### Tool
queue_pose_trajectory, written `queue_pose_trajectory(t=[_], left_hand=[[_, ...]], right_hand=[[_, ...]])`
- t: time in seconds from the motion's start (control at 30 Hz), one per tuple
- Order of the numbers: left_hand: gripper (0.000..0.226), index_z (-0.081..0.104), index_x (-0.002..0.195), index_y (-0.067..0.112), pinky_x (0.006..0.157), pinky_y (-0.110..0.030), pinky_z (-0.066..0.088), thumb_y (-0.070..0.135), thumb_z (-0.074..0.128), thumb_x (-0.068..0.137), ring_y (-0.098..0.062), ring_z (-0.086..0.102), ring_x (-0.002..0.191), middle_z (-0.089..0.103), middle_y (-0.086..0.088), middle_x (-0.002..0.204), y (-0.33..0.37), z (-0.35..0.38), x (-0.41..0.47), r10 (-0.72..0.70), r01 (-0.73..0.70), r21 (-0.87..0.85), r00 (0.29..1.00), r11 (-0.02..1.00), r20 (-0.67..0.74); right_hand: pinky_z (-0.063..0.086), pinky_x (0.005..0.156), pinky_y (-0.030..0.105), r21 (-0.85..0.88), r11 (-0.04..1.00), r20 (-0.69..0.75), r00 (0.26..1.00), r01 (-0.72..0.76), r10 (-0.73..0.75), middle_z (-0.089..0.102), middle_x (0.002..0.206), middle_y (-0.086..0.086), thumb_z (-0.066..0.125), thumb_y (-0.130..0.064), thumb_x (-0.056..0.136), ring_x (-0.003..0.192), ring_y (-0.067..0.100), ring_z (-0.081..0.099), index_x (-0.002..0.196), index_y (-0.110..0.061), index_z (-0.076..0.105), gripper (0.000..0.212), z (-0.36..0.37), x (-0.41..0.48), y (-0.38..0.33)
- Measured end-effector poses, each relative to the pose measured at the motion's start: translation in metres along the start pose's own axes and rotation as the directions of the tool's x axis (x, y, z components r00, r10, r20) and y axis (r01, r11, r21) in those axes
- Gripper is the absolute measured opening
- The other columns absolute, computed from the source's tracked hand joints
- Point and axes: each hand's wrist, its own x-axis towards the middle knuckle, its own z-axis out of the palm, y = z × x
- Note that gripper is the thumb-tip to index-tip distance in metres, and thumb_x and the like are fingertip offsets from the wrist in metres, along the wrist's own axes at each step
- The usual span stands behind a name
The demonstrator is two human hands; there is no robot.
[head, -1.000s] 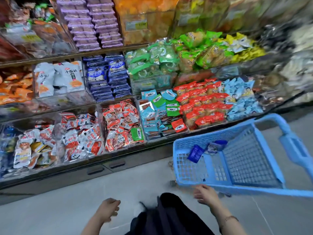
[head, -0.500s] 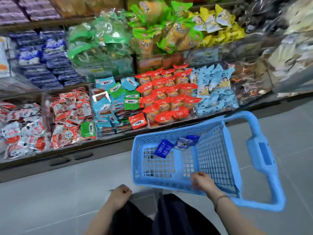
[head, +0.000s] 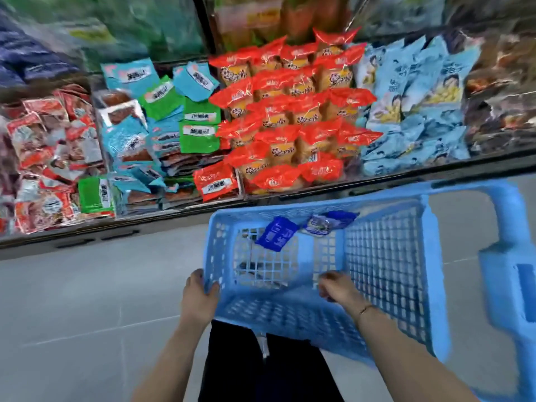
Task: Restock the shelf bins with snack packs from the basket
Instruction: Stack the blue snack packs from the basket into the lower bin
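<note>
While clamping basket [head: 385, 256] with left hand [head: 198, 297], with right hand [head: 338, 288] curled, hold unclear, pinch likely light, slippery snack packs [head: 277, 233] by sealed edges.

The blue plastic basket [head: 385, 256] has grid walls and sits close before the bins [head: 239, 184]. Inside, at its far wall, lies a dark blue pack [head: 277, 233] and, just beside it, a blue-white pack [head: 327, 224]. The bins hold red packs [head: 290, 117], light blue packs [head: 417, 105] and green packs [head: 200, 134].
</note>
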Motion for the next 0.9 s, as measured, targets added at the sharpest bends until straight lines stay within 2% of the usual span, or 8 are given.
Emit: queue_pose_trajectory(t=[0.13, 0.23, 0.3, 0.37, 0.5, 0.6, 0.77, 0.9], left_hand=[[0.017, 0.055, 0.105, -0.004, 0.072, -0.041, 0.047, 0.005, 0.051, 0.092, -0.039, 0.061, 0.083, 0.062, -0.025, 0.092, -0.008, 0.018, 0.027, -0.029, 0.023, -0.077, 0.996, 0.997, -0.080], [0.013, 0.059, 0.100, 0.006, 0.058, -0.029, 0.040, 0.012, 0.049, 0.094, -0.024, 0.058, 0.067, 0.061, -0.007, 0.076, -0.014, 0.028, 0.034, -0.058, 0.036, -0.158, 0.988, 0.987, -0.142], [0.012, 0.059, 0.100, 0.011, 0.058, -0.029, 0.038, 0.015, 0.048, 0.096, -0.017, 0.053, 0.065, 0.059, -0.003, 0.074, -0.015, 0.031, 0.035, -0.061, 0.032, -0.197, 0.988, 0.980, -0.144], [0.011, 0.058, 0.099, 0.015, 0.061, -0.031, 0.040, 0.015, 0.047, 0.096, -0.020, 0.052, 0.066, 0.059, -0.005, 0.076, -0.018, 0.032, 0.036, -0.041, 0.011, -0.227, 0.991, 0.974, -0.129], [0.012, 0.057, 0.095, 0.009, 0.054, -0.024, 0.038, 0.015, 0.047, 0.096, -0.013, 0.044, 0.056, 0.051, 0.000, 0.065, -0.025, 0.034, 0.039, -0.023, -0.012, -0.283, 0.992, 0.959, -0.122], [0.012, 0.058, 0.094, 0.009, 0.054, -0.026, 0.039, 0.015, 0.048, 0.095, -0.011, 0.045, 0.055, 0.052, 0.001, 0.065, -0.029, 0.035, 0.040, -0.012, -0.029, -0.321, 0.992, 0.947, -0.125], [0.014, 0.054, 0.100, 0.019, 0.063, -0.019, 0.041, 0.009, 0.050, 0.092, -0.008, 0.055, 0.072, 0.060, 0.007, 0.083, -0.025, 0.032, 0.035, 0.053, -0.106, -0.303, 0.983, 0.947, -0.176], [0.041, 0.045, 0.128, 0.006, 0.101, -0.030, 0.040, 0.004, 0.053, 0.088, -0.021, 0.049, 0.116, 0.052, -0.006, 0.126, -0.018, 0.031, 0.027, 0.159, -0.225, -0.221, 0.946, 0.949, -0.281]], right_hand=[[0.036, 0.061, 0.033, -0.015, 1.000, 0.084, 0.996, -0.011, 0.012, 0.054, 0.073, 0.010, 0.058, -0.021, 0.091, 0.059, 0.020, 0.045, 0.091, -0.012, 0.056, 0.009, 0.045, 0.035, -0.020], [0.040, 0.071, 0.033, 0.044, 0.999, 0.071, 0.997, -0.006, 0.003, 0.056, 0.113, 0.014, 0.064, -0.033, 0.087, 0.085, 0.025, 0.056, 0.134, -0.006, 0.037, 0.060, 0.077, 0.065, -0.034], [0.043, 0.083, 0.033, 0.135, 0.990, -0.036, 0.999, 0.034, -0.029, 0.052, 0.126, 0.013, 0.070, -0.033, 0.082, 0.109, 0.025, 0.055, 0.134, -0.004, 0.036, 0.069, 0.094, 0.081, -0.046], [0.046, 0.085, 0.033, 0.219, 0.973, -0.175, 0.984, 0.070, -0.032, 0.054, 0.128, 0.012, 0.078, -0.032, 0.074, 0.110, 0.026, 0.056, 0.120, -0.008, 0.043, 0.063, 0.112, 0.094, -0.058], [0.044, 0.085, 0.033, 0.258, 0.966, -0.349, 0.934, 0.015, 0.079, 0.051, 0.126, 0.013, 0.083, -0.045, 0.062, 0.112, 0.029, 0.055, 0.130, -0.006, 0.036, 0.091, 0.139, 0.115, -0.081], [0.046, 0.082, 0.033, 0.276, 0.961, -0.401, 0.905, -0.026, 0.140, 0.052, 0.116, 0.008, 0.081, -0.045, 0.062, 0.102, 0.025, 0.056, 0.130, -0.005, 0.037, 0.090, 0.145, 0.126, -0.090], [0.046, 0.062, 0.027, 0.467, 0.880, -0.156, 0.988, 0.087, -0.015, 0.054, 0.090, 0.003, 0.061, -0.022, 0.085, 0.067, 0.013, 0.055, 0.121, -0.009, 0.036, 0.046, 0.124, 0.105, -0.070], [0.053, 0.081, 0.036, 0.648, 0.759, 0.194, 0.977, -0.063, -0.085, 0.054, 0.099, 0.014, 0.044, -0.004, 0.093, 0.090, 0.031, 0.064, 0.086, -0.014, 0.041, 0.013, 0.096, 0.066, -0.049]])
